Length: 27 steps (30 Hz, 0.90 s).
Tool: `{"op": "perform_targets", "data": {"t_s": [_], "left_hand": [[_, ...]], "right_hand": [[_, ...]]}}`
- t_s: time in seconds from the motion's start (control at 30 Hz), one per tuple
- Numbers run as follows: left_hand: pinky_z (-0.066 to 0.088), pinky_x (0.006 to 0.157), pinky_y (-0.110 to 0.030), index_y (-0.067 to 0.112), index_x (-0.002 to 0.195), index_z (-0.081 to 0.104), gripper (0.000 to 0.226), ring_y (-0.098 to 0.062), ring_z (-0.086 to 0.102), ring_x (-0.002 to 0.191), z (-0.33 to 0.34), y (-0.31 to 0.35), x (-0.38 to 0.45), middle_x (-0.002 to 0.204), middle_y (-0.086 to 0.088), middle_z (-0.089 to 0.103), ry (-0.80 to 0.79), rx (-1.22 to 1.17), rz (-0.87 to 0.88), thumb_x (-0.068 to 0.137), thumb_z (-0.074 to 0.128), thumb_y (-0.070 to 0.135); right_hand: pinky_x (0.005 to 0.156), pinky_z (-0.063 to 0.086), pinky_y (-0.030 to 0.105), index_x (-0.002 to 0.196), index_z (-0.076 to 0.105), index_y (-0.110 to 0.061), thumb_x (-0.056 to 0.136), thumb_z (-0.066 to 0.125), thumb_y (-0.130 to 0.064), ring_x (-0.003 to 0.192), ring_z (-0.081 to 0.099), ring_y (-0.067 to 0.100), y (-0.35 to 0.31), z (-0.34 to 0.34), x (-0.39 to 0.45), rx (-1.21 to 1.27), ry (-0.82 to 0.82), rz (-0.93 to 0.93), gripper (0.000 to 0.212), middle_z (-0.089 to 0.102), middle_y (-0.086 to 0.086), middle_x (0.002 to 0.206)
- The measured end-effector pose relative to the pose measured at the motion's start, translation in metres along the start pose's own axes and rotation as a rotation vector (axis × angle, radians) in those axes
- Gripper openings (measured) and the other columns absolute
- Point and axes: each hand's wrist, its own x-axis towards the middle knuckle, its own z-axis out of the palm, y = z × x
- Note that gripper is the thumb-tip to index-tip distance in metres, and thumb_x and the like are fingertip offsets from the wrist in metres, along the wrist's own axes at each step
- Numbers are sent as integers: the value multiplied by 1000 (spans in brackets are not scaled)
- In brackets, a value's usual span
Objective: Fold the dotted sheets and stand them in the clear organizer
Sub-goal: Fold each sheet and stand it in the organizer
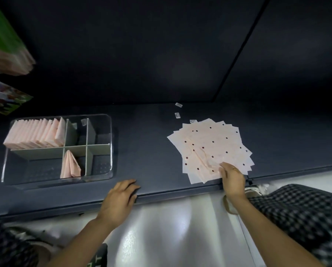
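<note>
Two hands work over a dark tabletop (pixel 146 132). Far to the left of the left grip (pixel 119 201) sits the clear organizer (pixel 111 151), split by pale dividers into several compartments. Its far-left compartment holds a packed row of folded sheets (pixel 36 134) standing on edge, and the near-middle compartment holds a single folded sheet (pixel 69 166) leaning upright; the other compartments look bare. Beyond the organizer, at the far left edge, blurred green and colourful packages (pixel 5 45) hang in view.

The left grip rests at the tabletop's near edge with its fingers loosely curled over the rim, holding nothing. Well to its right lies the fanned stack of dotted sheets (pixel 211 143), pale pink with dark dots, lying flat. The right grip (pixel 231 177) lies on the near corner of that stack, its fingers bent down onto the top sheet; whether it pinches the paper or only presses it cannot be told. A ring shows on one finger. Beyond the stack, further from the right grip, lie two small white labels (pixel 178 110).
</note>
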Motion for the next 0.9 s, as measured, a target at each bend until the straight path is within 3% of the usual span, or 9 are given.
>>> {"op": "perform_targets", "data": {"t_s": [0.13, 0.27, 0.47, 0.53, 0.6, 0.67, 0.7, 0.77, 0.9], "left_hand": [[39, 100, -35, 17, 125, 60, 33, -23, 46, 123, 3, 6, -1, 134, 0, 51, 30, -17, -31, 92, 57, 16], [29, 104, -28, 26, 138, 45, 41, -13, 32, 133, 0, 22, 5, 144, 10, 37, -9, -5, 0, 97, 48, 26], [20, 114, -26, 22, 146, 30, 70, -15, 23, 141, -5, 50, 18, 152, 6, 29, 21, -124, 100, 86, 67, 27], [23, 111, -24, 22, 143, 37, 69, -13, 31, 137, -6, 50, 18, 145, 5, 41, -20, -188, 62, 83, 71, 26], [35, 96, -23, 24, 126, 57, 47, -14, 52, 111, -7, 48, 15, 112, 6, 63, -66, -258, -7, 82, 71, 23], [41, 74, -29, 21, 90, 66, 6, -16, 55, 77, -9, 41, 14, 73, 7, 58, -77, -294, -72, 84, 68, 21], [40, 65, -31, 18, 74, 61, 14, -15, 49, 66, -9, 38, 13, 63, 6, 53, -74, -322, -97, 85, 67, 21], [32, 57, -31, 9, 65, 53, 29, -14, 38, 57, -9, 30, 13, 56, 2, 45, -83, -417, -133, 88, 64, 21], [39, 67, -26, 10, 79, 67, 26, -8, 47, 66, -13, 25, 14, 69, 7, 57, -34, -752, -274, 96, 54, 25]], "right_hand": [[84, 44, 35, 110, 66, -2, 97, 48, -15, 104, 57, 34, -4, -7, -1, 22, 77, -35, 25, 68, 17, 107], [79, 47, 38, 98, 67, -1, 95, 52, -9, 92, 58, 34, -47, -10, -12, 82, 116, -279, 18, 69, 15, 94], [72, 44, 35, 92, 63, -15, 94, 50, -35, 88, 58, 24, -116, 15, -49, 91, -347, -477, 24, 67, 6, 89], [76, 47, 35, 96, 65, -18, 93, 53, -35, 88, 61, 23, -132, 20, -60, 151, -493, -452, 22, 69, 4, 92], [82, 48, 35, 96, 68, -20, 91, 55, -34, 92, 62, 18, -144, 20, -66, 210, -614, -420, 20, 70, -1, 97], [81, 49, 26, 87, 69, -20, 89, 59, -37, 88, 61, 7, -152, 15, -66, 281, -741, -387, 20, 70, -7, 91], [73, 47, 17, 83, 68, -21, 86, 62, -41, 81, 59, 0, -155, 8, -64, 324, -817, -370, 21, 68, -11, 84], [67, 43, 10, 83, 69, -25, 81, 64, -49, 74, 58, -6, -159, -10, -53, 392, -962, -323, 25, 67, -16, 79], [92, 41, 16, 110, 65, -33, 81, 59, -57, 108, 55, -8, -138, -43, -21, 440, -1096, -226, 38, 64, -23, 112]]}}
